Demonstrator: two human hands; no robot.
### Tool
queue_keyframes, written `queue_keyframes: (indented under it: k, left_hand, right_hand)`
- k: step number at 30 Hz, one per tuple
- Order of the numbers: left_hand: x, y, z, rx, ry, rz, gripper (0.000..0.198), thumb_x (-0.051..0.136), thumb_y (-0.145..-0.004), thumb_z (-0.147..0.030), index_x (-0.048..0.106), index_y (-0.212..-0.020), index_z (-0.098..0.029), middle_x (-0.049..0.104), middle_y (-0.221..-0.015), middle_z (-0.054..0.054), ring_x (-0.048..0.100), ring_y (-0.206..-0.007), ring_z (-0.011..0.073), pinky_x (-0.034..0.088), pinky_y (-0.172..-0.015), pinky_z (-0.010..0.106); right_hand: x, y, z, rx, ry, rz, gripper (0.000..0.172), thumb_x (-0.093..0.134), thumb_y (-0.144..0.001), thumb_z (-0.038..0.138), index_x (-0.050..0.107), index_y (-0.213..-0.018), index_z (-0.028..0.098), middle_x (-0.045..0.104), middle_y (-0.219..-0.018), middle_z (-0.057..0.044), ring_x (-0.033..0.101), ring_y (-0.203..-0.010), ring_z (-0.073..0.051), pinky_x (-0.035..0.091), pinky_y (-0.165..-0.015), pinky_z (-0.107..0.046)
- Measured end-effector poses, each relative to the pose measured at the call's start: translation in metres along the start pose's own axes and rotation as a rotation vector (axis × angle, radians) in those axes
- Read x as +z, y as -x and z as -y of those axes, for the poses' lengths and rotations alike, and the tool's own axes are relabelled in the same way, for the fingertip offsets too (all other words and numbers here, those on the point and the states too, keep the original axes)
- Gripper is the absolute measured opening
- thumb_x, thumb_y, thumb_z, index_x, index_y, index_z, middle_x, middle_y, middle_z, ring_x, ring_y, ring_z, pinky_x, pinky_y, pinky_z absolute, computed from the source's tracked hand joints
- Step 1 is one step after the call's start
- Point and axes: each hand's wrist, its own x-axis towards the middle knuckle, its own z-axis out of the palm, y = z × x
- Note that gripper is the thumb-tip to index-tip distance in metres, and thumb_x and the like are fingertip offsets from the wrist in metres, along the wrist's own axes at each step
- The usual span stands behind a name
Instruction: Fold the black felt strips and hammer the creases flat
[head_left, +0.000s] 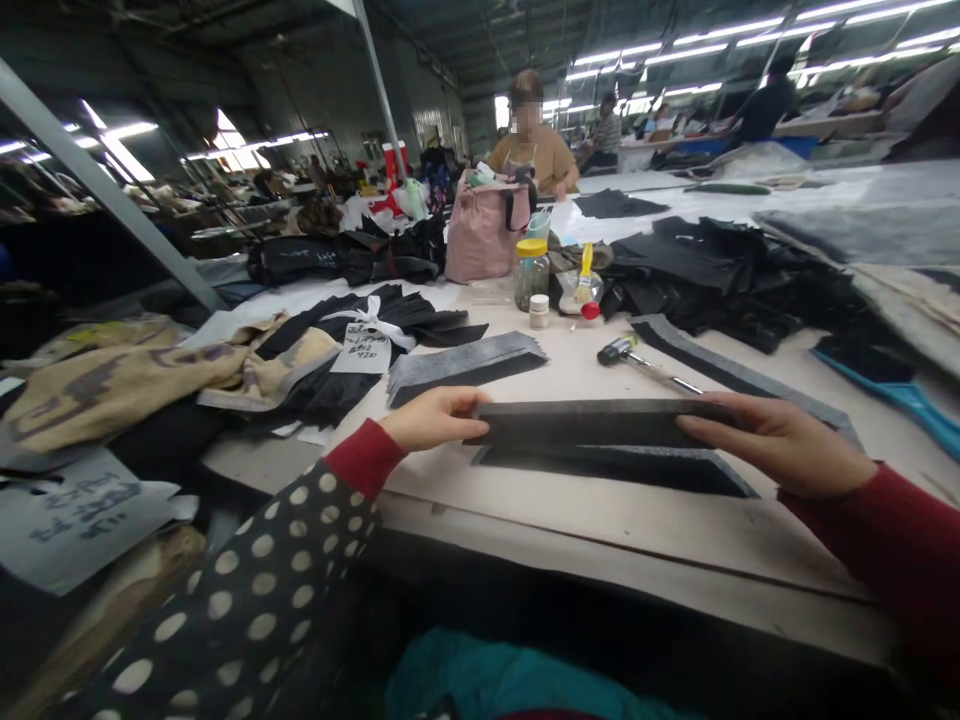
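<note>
A long black strip [585, 423], probably fabric or leather, is stretched level between my two hands above the worktable [540, 510]. My left hand [437, 415] pinches its left end between thumb and fingers. At the other end my right hand [780, 440] grips it the same way. Just beneath lies another black strip [615, 468] with a grey edge, partly covered by the held one. Beyond my left hand rests a stack of grey and black strips [469, 365]. Behind the held strip, a hammer [645, 365] lies near my right hand.
A bundle of black pieces [390, 320] with a handwritten tag [362, 348] sits left. Farther back stand a yellow-lidded jar [532, 275], a small white bottle [539, 311], a brush [584, 275] and a pink bag [484, 230]. Black scraps [697, 270] pile right. Across the table is a person [536, 150].
</note>
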Motion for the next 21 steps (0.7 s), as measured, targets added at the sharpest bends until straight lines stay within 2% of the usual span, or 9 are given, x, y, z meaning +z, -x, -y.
queue_keyframes:
  k: [5,9,13,21]
  left_hand:
    - [0.017,-0.006,0.015,-0.064,0.146,-0.004,0.042,0.059,-0.068,-0.024,0.050,-0.107,-0.012,0.051,-0.064,-0.004,0.048,-0.059,0.0077,0.037,-0.056,0.021]
    - [0.017,-0.008,0.016,-0.078,0.165,0.007,0.043,0.060,-0.068,-0.024,0.050,-0.109,-0.013,0.050,-0.065,-0.005,0.046,-0.058,0.0066,0.035,-0.055,0.020]
    - [0.015,-0.009,0.018,-0.083,0.127,-0.009,0.043,0.061,-0.067,-0.024,0.051,-0.107,-0.013,0.051,-0.066,-0.004,0.046,-0.057,0.0063,0.034,-0.054,0.020]
    - [0.024,-0.011,0.026,-0.080,0.030,-0.053,0.041,0.061,-0.067,-0.027,0.051,-0.104,-0.013,0.049,-0.060,-0.006,0.045,-0.051,0.0062,0.036,-0.050,0.019]
  right_hand:
    - [0.000,0.008,-0.024,0.237,-0.053,-0.008,0.043,0.058,-0.062,0.059,0.061,-0.075,0.018,0.056,-0.068,-0.001,0.048,-0.062,-0.014,0.039,-0.058,-0.026]
    - [-0.001,0.009,-0.027,0.320,-0.045,-0.024,0.047,0.056,-0.057,0.065,0.059,-0.069,0.020,0.055,-0.063,0.000,0.048,-0.060,-0.014,0.039,-0.057,-0.027]
    - [0.002,0.010,-0.026,0.339,0.056,-0.029,0.050,0.052,-0.057,0.068,0.059,-0.073,0.021,0.059,-0.066,-0.001,0.052,-0.063,-0.016,0.040,-0.062,-0.027]
    - [0.007,0.009,-0.044,0.261,0.417,0.010,0.049,0.039,-0.067,0.068,0.056,-0.070,0.022,0.056,-0.060,0.000,0.051,-0.056,-0.015,0.038,-0.056,-0.028]
